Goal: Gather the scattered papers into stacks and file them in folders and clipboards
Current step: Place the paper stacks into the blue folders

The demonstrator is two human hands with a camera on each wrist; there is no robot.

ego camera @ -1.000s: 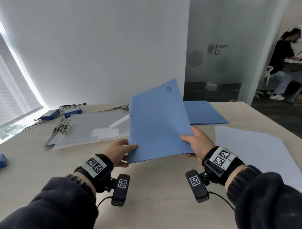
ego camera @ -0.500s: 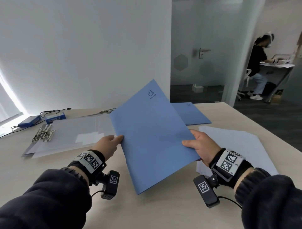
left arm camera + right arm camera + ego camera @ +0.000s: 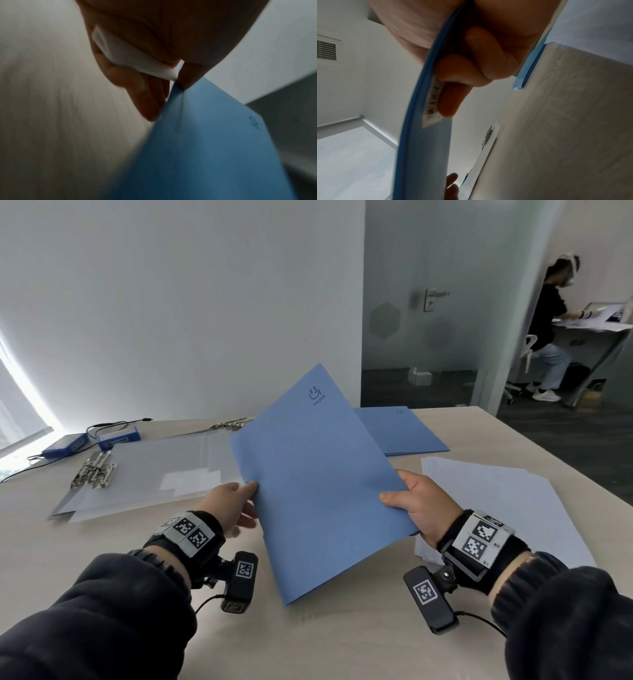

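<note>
Surface: pale wooden table (image 3: 342,642) by a white wall.
Folder (image 3: 318,484): blue, closed, held tilted above the table between both hands.
Right hand (image 3: 423,510): thumb on top, fingers (image 3: 471,70) curled beneath, gripping the folder's right edge.
Left hand (image 3: 229,506): pinches the left edge.
Papers (image 3: 507,505): white stack, right.
Second folder (image 3: 404,431): flat behind.
Clipboards (image 3: 144,474): left, clear.

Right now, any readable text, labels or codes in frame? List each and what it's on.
"FOLDER", under a smiley logo: held blue folder.
Barcode sticker on the folder's back: blurred, unreadable.
Logo on the second blue folder lying on the table: too small.
Square black-and-white markers on the wristbands: patterns only.
</note>
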